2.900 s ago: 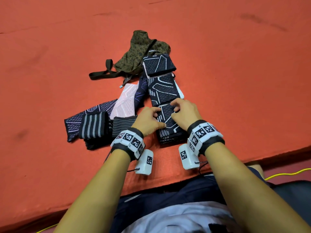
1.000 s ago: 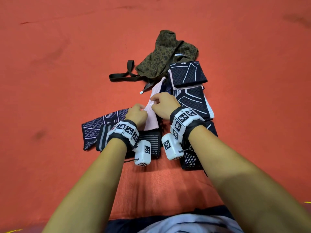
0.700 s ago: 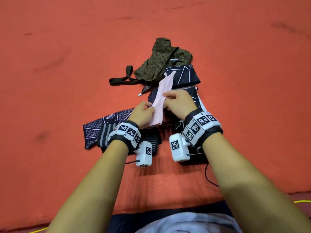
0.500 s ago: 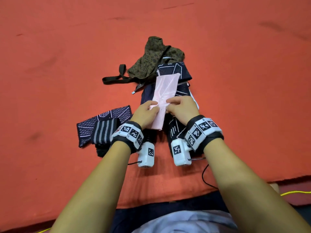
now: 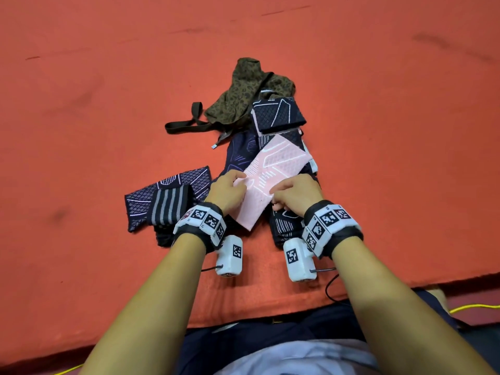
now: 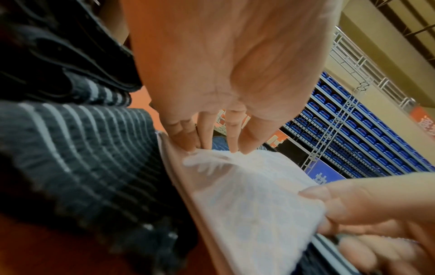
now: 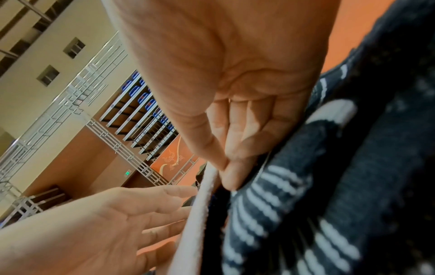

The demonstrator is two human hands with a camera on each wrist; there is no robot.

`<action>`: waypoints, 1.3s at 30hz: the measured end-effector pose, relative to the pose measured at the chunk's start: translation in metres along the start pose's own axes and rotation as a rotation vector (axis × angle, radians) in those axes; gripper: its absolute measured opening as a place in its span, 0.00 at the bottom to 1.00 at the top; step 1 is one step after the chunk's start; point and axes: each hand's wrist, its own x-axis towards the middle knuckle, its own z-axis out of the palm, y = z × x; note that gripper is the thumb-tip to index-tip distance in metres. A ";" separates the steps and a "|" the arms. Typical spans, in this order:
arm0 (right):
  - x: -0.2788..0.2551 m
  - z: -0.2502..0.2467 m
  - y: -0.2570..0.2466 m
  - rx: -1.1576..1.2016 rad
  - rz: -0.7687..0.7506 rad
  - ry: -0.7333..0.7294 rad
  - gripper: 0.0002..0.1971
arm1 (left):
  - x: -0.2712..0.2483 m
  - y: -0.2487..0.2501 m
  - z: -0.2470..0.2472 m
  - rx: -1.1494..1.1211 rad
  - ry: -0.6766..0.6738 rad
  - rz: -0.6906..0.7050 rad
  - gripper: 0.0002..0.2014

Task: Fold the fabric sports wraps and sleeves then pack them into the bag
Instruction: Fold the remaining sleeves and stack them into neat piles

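Only partly done. Pink sleeve [image 5: 273,174] pinched by left hand [image 5: 230,193] and right hand [image 5: 296,192], unfolded. Folded navy sleeve [image 5: 278,115] waiting beside bag [image 5: 243,93]; nothing visibly packed.

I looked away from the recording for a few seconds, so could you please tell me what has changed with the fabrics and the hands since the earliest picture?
Both hands left the dark patterned sleeve and took hold of the pink sleeve, moving it right, onto the dark pieces. The left hand and right hand now pinch its edges. The camouflage bag, the folded dark sleeve and the striped wrap stayed put.

Even bright light; wrist views blurred, edges warped.
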 end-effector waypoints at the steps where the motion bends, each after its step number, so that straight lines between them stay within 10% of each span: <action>1: 0.001 -0.001 0.000 -0.041 -0.009 0.016 0.07 | 0.001 -0.003 -0.001 0.016 -0.014 -0.018 0.16; 13: 0.015 -0.006 0.011 0.001 -0.026 0.084 0.08 | 0.006 -0.014 -0.016 -0.010 -0.096 0.117 0.35; 24: 0.016 -0.038 0.015 0.304 0.155 -0.175 0.06 | 0.009 -0.014 -0.010 -0.166 -0.188 0.273 0.23; 34: 0.015 -0.031 0.007 0.540 0.241 -0.075 0.06 | 0.009 -0.021 -0.005 -0.203 -0.109 0.226 0.02; 39: 0.013 -0.025 0.009 0.594 0.199 -0.011 0.06 | 0.005 -0.031 0.005 -0.358 -0.074 0.159 0.06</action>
